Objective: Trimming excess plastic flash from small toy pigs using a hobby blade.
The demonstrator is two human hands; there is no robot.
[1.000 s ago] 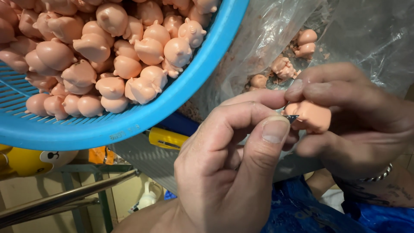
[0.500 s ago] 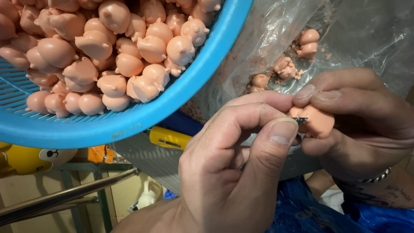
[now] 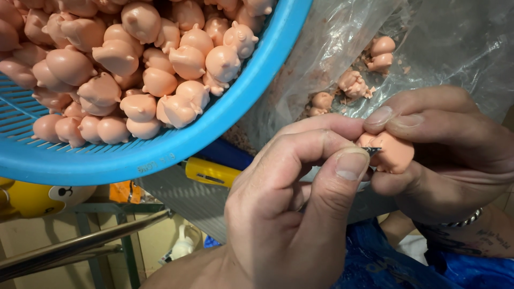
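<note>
My right hand (image 3: 444, 160) pinches a small pink pig-shaped figure (image 3: 395, 154) between thumb and fingers. My left hand (image 3: 289, 214) is in front of it, thumb and forefinger closed on a thin dark blade (image 3: 372, 151). The blade's tip touches the figure's left edge. Most of the blade is hidden inside my left fingers.
A blue slotted plastic basket (image 3: 214, 134) at the upper left holds a pile of several similar pink figures (image 3: 139, 69). A clear plastic bag (image 3: 332, 43) behind my hands holds a few more figures and scraps. A yellow-handled tool (image 3: 211, 172) lies below the basket rim. Blue cloth covers my lap.
Both hands have shifted slightly to the right while keeping their grips. The blade tip has stayed against the figure's edge.
</note>
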